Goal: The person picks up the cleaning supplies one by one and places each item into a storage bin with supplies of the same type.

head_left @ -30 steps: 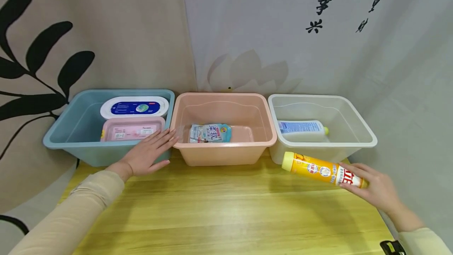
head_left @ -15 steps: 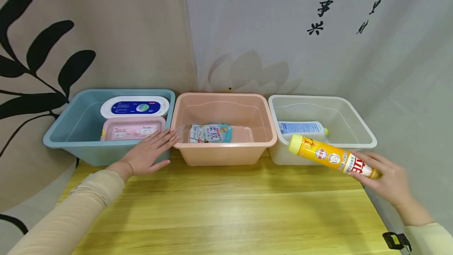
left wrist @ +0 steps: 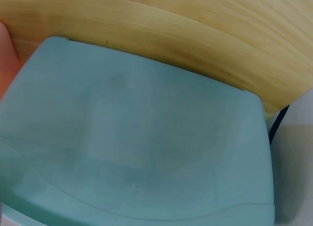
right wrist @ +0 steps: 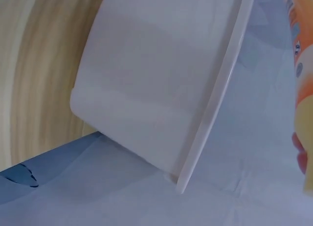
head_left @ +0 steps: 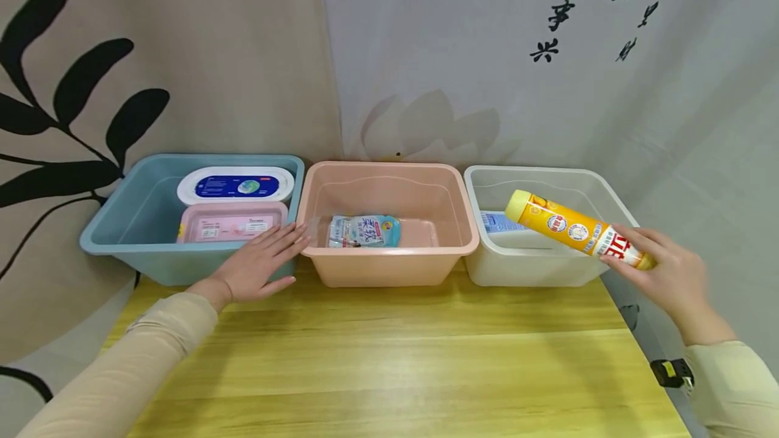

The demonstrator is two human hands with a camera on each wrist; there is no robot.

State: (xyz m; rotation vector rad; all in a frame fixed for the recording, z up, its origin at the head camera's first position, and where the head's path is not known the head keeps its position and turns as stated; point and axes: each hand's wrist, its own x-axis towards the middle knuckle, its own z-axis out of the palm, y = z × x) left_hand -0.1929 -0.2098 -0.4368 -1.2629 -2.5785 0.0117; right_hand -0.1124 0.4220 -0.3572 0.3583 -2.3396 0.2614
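My right hand [head_left: 666, 276] grips a yellow cylindrical bottle [head_left: 562, 227] by its red-and-white labelled end. The bottle tilts, its yellow cap up and to the left, and overlaps the white bin [head_left: 529, 272] in the head view. In the right wrist view, the bottle [right wrist: 304, 74] shows at the right edge with a fingertip [right wrist: 301, 157] against it. Behind the bottle, a blue-labelled white bottle [head_left: 496, 222] lies partly hidden in that bin. My left hand [head_left: 255, 265], fingers straight, rests at the neighbouring rims of the blue bin [head_left: 176, 265] and the pink bin [head_left: 383, 269].
Inside the blue bin are a white wipes box [head_left: 237, 185] and a pink lidded box [head_left: 234, 222]. A blue-and-white soft pack [head_left: 365, 231] lies in the pink bin. The bins line the back of the wooden table [head_left: 389, 357], before a cloth backdrop [head_left: 426, 53].
My right hand has raised the yellow bottle from in front of the white bin to over its front rim, slightly rightward. The left hand keeps its place.
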